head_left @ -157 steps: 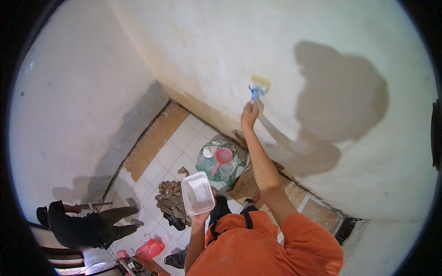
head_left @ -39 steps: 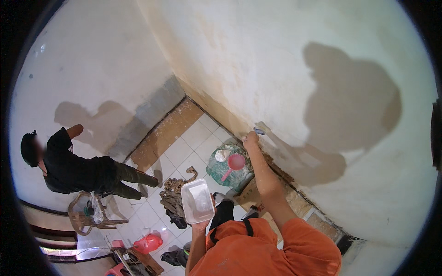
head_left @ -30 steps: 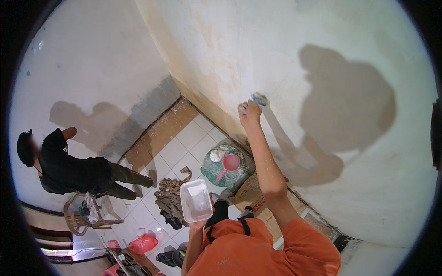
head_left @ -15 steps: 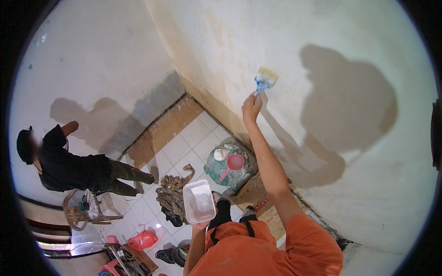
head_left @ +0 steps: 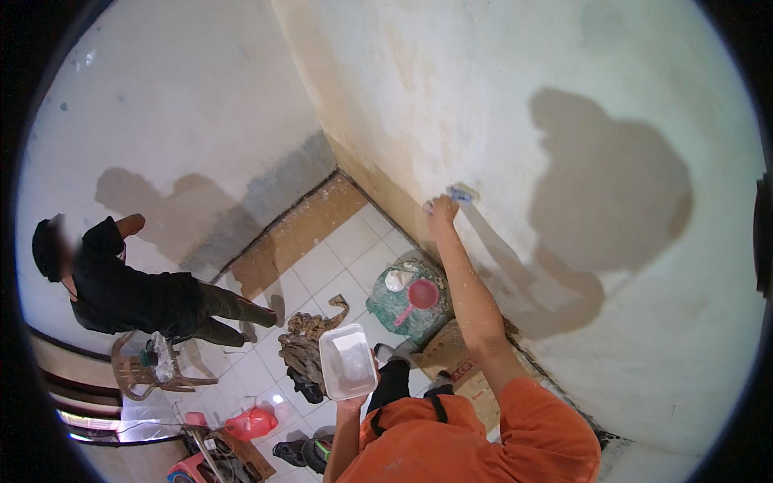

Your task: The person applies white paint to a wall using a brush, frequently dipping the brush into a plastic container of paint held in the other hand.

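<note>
My right hand is closed around a paintbrush with a blue handle, held up at the pale wall on the right. The brush looks foreshortened and slightly blurred, its bristles at the wall; whether they touch it I cannot tell. In front of my body, my left hand grips a white rectangular plastic tub by its near end. The tub's inside looks white, and most of the left fingers are hidden beneath and behind it.
A co-worker in dark clothes stands at the left wall, beside a chair. On the tiled floor are a green sack topped by a pink dipper, crumpled cloth, cardboard and a red plastic bag.
My right hand has lowered slightly, and the brush has swung from bristles pointing up to lying nearly sideways at the wall. The tub stays in my left hand, almost unmoved.
</note>
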Action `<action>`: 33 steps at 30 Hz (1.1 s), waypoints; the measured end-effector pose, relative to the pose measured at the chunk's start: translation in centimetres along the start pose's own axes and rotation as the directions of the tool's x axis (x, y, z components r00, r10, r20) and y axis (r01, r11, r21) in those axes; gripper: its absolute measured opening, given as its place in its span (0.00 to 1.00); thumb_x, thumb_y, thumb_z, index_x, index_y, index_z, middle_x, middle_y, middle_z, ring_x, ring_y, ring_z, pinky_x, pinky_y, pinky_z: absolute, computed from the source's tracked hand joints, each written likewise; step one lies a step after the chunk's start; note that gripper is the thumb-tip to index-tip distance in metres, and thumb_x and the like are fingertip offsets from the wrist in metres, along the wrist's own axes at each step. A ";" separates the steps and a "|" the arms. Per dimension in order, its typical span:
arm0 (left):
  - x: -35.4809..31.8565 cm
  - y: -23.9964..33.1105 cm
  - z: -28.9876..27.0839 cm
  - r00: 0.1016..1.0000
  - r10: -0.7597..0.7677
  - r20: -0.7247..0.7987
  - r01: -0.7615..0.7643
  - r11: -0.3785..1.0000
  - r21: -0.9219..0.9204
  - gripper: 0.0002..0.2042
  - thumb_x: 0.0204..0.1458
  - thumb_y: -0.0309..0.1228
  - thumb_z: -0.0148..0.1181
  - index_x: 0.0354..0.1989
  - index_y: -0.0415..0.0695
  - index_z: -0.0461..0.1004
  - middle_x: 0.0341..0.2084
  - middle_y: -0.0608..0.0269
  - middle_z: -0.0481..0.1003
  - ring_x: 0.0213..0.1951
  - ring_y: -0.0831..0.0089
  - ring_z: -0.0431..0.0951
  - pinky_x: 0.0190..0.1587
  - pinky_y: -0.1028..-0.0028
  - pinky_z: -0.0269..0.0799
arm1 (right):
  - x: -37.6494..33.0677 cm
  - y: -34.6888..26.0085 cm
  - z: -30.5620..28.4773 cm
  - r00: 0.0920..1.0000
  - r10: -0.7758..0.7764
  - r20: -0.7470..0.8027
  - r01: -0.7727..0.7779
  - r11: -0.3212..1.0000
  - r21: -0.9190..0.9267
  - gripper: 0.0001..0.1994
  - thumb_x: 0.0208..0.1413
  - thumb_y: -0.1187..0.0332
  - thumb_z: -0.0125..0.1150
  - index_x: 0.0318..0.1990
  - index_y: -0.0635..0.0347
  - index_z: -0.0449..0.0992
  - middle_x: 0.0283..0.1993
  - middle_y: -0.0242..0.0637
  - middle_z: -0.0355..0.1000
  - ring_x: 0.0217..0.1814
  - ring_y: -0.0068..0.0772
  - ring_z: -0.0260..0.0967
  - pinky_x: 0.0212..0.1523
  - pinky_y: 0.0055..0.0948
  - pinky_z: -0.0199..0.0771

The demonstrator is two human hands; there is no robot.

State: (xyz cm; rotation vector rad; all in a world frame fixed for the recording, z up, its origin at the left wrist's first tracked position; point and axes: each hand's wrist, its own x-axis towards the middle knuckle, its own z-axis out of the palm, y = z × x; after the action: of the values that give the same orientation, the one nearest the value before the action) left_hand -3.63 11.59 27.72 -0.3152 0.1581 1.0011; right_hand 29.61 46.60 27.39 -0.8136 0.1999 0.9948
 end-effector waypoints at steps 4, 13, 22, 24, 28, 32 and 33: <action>-0.7 0.3 0.6 0.999 0.044 -0.023 -0.044 0.999 -0.012 0.33 0.54 0.53 0.54 0.64 0.47 0.61 0.59 0.45 0.62 0.56 0.46 0.66 0.53 0.46 0.68 | -7.4 -2.5 8.8 0.960 -0.012 0.279 -0.018 0.994 0.104 0.09 0.60 0.69 0.50 0.30 0.48 0.57 0.19 0.24 0.53 0.15 0.22 0.47 0.14 0.23 0.45; 3.2 0.7 4.5 0.997 -0.064 0.031 0.061 0.994 0.086 0.33 0.54 0.52 0.55 0.64 0.44 0.60 0.55 0.45 0.63 0.53 0.47 0.67 0.52 0.47 0.69 | -0.6 -3.1 9.6 0.651 -0.659 0.376 0.754 0.619 -0.220 0.06 0.65 0.69 0.46 0.36 0.59 0.62 0.21 0.26 0.56 0.17 0.19 0.53 0.17 0.24 0.54; 2.2 2.7 5.3 0.997 -0.054 0.054 0.048 0.994 0.093 0.33 0.55 0.53 0.55 0.64 0.45 0.60 0.55 0.45 0.64 0.53 0.46 0.67 0.51 0.44 0.69 | 2.7 6.9 -3.0 0.821 -0.563 0.098 0.443 0.518 -0.732 0.13 0.63 0.69 0.47 0.40 0.76 0.68 0.37 0.59 0.71 0.40 0.54 0.70 0.43 0.47 0.67; 2.0 2.7 5.1 0.999 -0.028 0.043 0.024 0.995 0.097 0.33 0.54 0.53 0.54 0.64 0.46 0.60 0.55 0.45 0.64 0.53 0.45 0.67 0.50 0.43 0.69 | 2.3 7.7 -2.8 0.923 -0.379 -0.068 0.253 0.729 -0.636 0.12 0.63 0.69 0.46 0.40 0.74 0.69 0.38 0.57 0.72 0.40 0.51 0.71 0.41 0.47 0.67; 2.7 2.1 5.1 0.997 -0.069 0.028 0.068 0.997 0.034 0.33 0.54 0.53 0.54 0.64 0.46 0.60 0.55 0.44 0.64 0.53 0.45 0.67 0.50 0.43 0.69 | 3.3 4.0 -0.6 0.988 -0.062 -0.140 0.027 0.972 -0.234 0.09 0.61 0.65 0.48 0.37 0.62 0.70 0.34 0.45 0.70 0.36 0.42 0.70 0.33 0.39 0.65; 2.9 2.6 3.2 0.996 -0.087 -0.003 0.087 0.996 0.032 0.33 0.54 0.53 0.53 0.64 0.46 0.60 0.56 0.45 0.63 0.54 0.46 0.67 0.50 0.44 0.69 | -0.3 -1.7 4.3 0.968 0.005 0.249 -0.020 0.998 0.060 0.07 0.58 0.62 0.49 0.29 0.49 0.64 0.25 0.31 0.60 0.25 0.31 0.59 0.22 0.29 0.56; 2.5 2.8 2.5 0.995 -0.093 -0.021 0.093 0.996 0.012 0.33 0.55 0.54 0.53 0.64 0.46 0.60 0.57 0.46 0.63 0.54 0.46 0.67 0.50 0.45 0.69 | -3.1 -2.9 6.7 0.937 0.036 0.346 -0.072 0.993 0.092 0.08 0.58 0.62 0.48 0.28 0.48 0.62 0.24 0.29 0.58 0.22 0.28 0.56 0.21 0.28 0.54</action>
State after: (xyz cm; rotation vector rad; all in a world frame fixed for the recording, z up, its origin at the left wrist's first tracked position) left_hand -4.70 15.78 28.84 -0.3185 0.1669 0.9043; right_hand 28.91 48.33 35.06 -0.5304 -0.0284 1.1526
